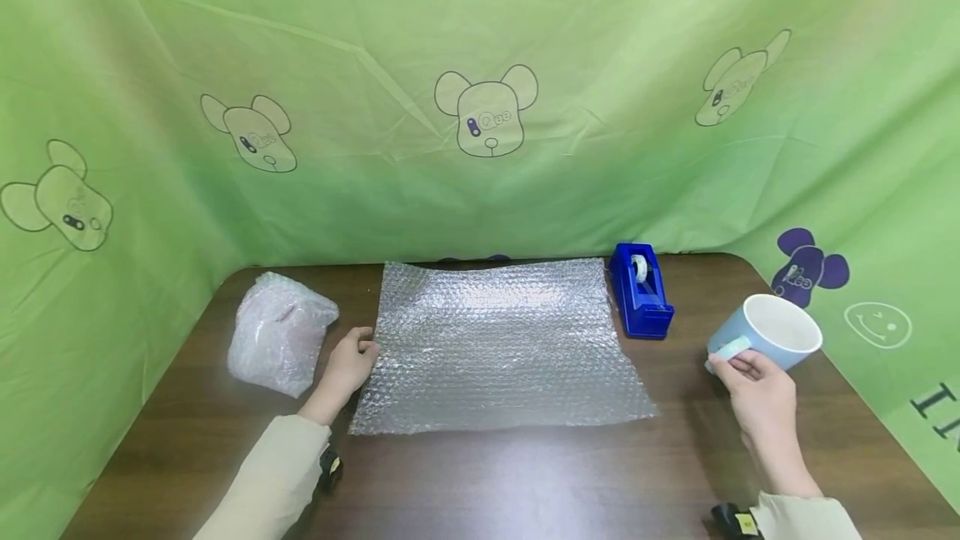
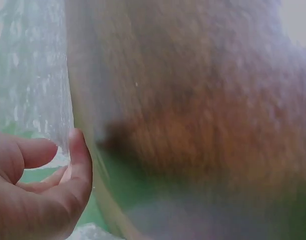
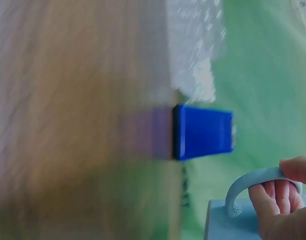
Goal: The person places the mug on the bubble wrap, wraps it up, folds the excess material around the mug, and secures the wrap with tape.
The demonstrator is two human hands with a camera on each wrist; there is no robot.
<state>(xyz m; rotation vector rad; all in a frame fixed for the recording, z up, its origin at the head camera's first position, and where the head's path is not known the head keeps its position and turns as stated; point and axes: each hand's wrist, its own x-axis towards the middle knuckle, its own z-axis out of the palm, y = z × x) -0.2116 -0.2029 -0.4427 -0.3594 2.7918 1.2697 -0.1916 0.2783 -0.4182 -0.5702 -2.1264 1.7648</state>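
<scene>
A light blue mug (image 1: 727, 332) with a white inside is held by its handle in my right hand (image 1: 765, 407), over the right side of the table. In the right wrist view the fingers pass through the mug's handle (image 3: 252, 177) with the thumb on top. My left hand (image 1: 351, 363) is beside the left edge of a flat sheet of bubble wrap (image 1: 495, 348), its fingers loosely bent. The left wrist view shows a gap between the thumb and fingertips of this left hand (image 2: 53, 190), with nothing gripped.
A bubble-wrapped bundle (image 1: 277, 336) sits at the left of the brown wooden table (image 1: 480, 482). A blue tape dispenser (image 1: 641, 294) with a roll of tape stands right of the sheet. Green printed cloth (image 1: 375, 107) hangs behind and along both sides.
</scene>
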